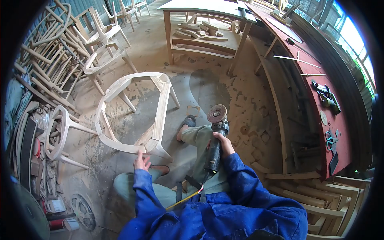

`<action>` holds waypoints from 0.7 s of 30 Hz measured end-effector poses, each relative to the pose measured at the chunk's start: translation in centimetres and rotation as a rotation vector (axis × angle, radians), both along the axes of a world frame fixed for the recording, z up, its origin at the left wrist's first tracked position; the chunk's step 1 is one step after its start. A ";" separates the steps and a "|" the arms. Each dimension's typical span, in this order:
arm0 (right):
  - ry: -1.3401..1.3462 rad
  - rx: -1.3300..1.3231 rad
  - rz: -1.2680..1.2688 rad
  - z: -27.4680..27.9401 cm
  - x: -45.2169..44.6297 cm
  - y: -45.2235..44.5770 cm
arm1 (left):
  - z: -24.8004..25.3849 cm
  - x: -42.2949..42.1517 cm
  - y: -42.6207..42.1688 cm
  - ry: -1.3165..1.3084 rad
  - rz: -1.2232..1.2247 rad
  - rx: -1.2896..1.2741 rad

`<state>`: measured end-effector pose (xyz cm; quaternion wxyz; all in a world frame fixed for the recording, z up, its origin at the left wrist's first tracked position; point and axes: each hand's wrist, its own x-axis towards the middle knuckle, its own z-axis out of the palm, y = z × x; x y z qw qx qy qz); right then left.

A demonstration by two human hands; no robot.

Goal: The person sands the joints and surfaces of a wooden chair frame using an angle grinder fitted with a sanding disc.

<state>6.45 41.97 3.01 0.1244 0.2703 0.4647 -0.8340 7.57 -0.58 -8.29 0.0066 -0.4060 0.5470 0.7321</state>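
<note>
A pale wooden chair frame (163, 106) stands on its legs in front of me, with no seat panel in its ring. My left hand (141, 162) is at its near corner, fingers apart, a fingertip against the wood. My right hand (225, 145) is wrapped round the body of a black angle grinder (214, 156), held upright over my leg. On the grinder's head sits a round, worn-looking abrasive disc (217, 113), facing up and away from the chair frame. A yellow cord (182, 203) trails from the tool across my lap.
Other chair frames (106, 34) and piled wooden parts (48, 60) line the left side. A workbench (204, 8) with wood pieces on its shelf stands ahead. The red-topped bench (320, 116) at right carries scissors (330, 141) and tools. Stacked frames (328, 204) lie lower right.
</note>
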 end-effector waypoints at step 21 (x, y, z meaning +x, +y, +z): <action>0.010 -0.122 0.048 -1.1 -0.2 0.4 | 39.6 8.6 21.1 1.610 -1.066 1.118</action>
